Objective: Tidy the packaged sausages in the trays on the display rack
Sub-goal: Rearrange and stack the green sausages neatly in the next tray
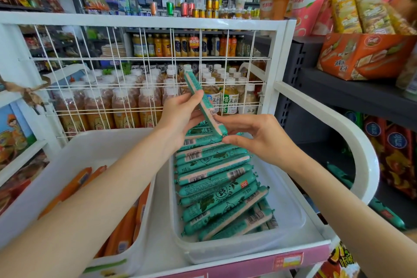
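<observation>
Both hands — left hand (180, 115) and right hand (259, 140) — clamp their fingers on one green sausage (203, 101), tilted above the right tray (291, 216) of stacked green sausages.

One head-worn wide-angle camera is looking forward and down from close above the display rack (284, 56), facing its wire back panel (144, 79) and the far shelves. Both forearms are reaching in from the near edge; straight lines are bowing toward the edges.

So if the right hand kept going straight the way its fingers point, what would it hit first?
Probably the left hand: the right hand points left, pinching the lower end of the raised green sausage; depth is unclear.
</observation>
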The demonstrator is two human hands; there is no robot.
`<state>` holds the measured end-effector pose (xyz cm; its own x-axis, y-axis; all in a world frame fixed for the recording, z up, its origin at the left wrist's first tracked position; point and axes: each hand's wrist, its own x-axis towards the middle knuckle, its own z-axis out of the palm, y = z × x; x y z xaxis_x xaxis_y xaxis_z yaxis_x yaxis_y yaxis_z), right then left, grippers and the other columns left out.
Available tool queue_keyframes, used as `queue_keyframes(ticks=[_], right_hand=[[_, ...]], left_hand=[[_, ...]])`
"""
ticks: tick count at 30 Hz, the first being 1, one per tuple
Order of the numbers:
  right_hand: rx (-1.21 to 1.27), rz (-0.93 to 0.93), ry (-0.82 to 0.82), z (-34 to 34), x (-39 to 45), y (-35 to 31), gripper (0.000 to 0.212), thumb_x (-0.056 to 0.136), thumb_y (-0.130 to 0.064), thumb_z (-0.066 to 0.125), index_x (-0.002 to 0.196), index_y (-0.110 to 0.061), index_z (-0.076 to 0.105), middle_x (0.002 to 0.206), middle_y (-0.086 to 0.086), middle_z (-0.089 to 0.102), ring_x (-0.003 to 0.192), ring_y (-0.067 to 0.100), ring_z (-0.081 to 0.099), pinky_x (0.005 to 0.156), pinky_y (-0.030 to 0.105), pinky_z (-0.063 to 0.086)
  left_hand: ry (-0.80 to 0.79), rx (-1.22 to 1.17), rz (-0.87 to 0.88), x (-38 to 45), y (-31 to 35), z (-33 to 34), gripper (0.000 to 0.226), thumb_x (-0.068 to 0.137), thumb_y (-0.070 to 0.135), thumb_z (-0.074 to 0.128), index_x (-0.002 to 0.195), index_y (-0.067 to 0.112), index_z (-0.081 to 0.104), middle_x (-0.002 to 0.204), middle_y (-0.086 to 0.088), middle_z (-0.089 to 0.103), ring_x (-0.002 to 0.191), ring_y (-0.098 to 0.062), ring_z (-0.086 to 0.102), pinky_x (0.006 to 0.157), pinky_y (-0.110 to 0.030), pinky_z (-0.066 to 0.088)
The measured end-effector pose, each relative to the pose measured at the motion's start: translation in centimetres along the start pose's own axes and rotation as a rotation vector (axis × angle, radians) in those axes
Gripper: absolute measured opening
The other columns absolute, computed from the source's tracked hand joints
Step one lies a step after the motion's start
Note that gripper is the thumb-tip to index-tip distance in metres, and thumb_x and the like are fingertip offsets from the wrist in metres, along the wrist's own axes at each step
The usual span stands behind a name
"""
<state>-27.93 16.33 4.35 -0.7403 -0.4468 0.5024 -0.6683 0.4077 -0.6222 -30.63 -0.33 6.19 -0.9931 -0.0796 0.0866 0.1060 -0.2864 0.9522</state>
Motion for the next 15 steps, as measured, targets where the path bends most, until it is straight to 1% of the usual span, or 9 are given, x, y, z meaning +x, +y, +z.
queue_keyframes(ticks=[3,5,7,9,11,14,15], right_hand=[[0.176,0.059,0.043,-0.1,-0.1,0.1,0.042,0.082,-0.004,0.063,0.121,-0.02,0.055,0.111,0.003,0.067,0.096,0.01,0.066,0.088,0.025,0.052],[0.305,0.149,0.17,-0.4,-0.2,0.4,0.037,0.088,0.002,0.053,0.118,-0.019,0.057,0.103,0.003,0.068,0.088,0.008,0.066,0.085,0.023,0.053],[0.406,0.277,0.339,-1.0,-0.1,1.4,0.034,0.092,0.006,0.043,0.111,-0.015,0.062,0.101,0.005,0.067,0.082,0.007,0.065,0.084,0.024,0.054],[0.463,0.387,0.427,-1.5,-0.2,2.7,0.034,0.094,0.006,0.038,0.106,-0.01,0.064,0.106,0.009,0.066,0.084,0.012,0.062,0.08,0.025,0.054],[0.39,0.439,0.417,-1.5,-0.3,3.8,0.034,0.094,0.006,0.036,0.104,-0.011,0.065,0.106,0.012,0.065,0.081,0.014,0.06,0.077,0.024,0.053],[0.188,0.487,0.338,-1.1,-0.3,5.2,0.039,0.092,0.008,0.038,0.093,-0.017,0.067,0.108,0.012,0.065,0.082,0.015,0.059,0.08,0.025,0.052],[0.1,0.501,0.28,-0.9,-0.5,5.5,0.04,0.092,0.009,0.039,0.091,-0.017,0.069,0.111,0.009,0.065,0.082,0.014,0.06,0.08,0.021,0.051]], left_hand=[[0.024,-0.065,-0.058,-0.1,-0.5,-0.1,0.016,0.09,0.014,0.056,0.101,0.004,0.061,0.088,-0.008,0.068,0.075,-0.015,0.067,0.064,-0.02,0.057],[-0.016,-0.072,-0.093,-0.4,-0.9,-0.6,0.015,0.089,0.01,0.056,0.101,0.002,0.06,0.09,-0.011,0.069,0.076,-0.015,0.069,0.064,-0.019,0.056],[-0.058,0.07,-0.079,-0.8,-1.4,-1.3,0.014,0.088,0.006,0.056,0.101,0.001,0.061,0.089,-0.01,0.069,0.073,-0.013,0.069,0.063,-0.017,0.055],[-0.049,0.322,0.013,-1.1,-1.9,-2.0,0.013,0.088,0.007,0.057,0.099,0.004,0.063,0.086,-0.007,0.069,0.072,-0.011,0.069,0.064,-0.018,0.055],[-0.017,0.508,0.094,-1.3,-2.4,-2.6,0.01,0.089,0.012,0.056,0.093,0.009,0.064,0.079,-0.002,0.069,0.068,-0.01,0.065,0.063,-0.018,0.053],[0.03,0.515,0.089,-1.5,-2.9,-3.2,0.019,0.093,0.016,0.051,0.081,0.013,0.065,0.071,-0.001,0.067,0.063,-0.01,0.061,0.057,-0.017,0.048],[0.014,0.553,0.124,-1.5,-3.0,-3.3,0.019,0.093,0.016,0.051,0.08,0.015,0.064,0.071,0.0,0.067,0.064,-0.01,0.061,0.058,-0.017,0.047]])
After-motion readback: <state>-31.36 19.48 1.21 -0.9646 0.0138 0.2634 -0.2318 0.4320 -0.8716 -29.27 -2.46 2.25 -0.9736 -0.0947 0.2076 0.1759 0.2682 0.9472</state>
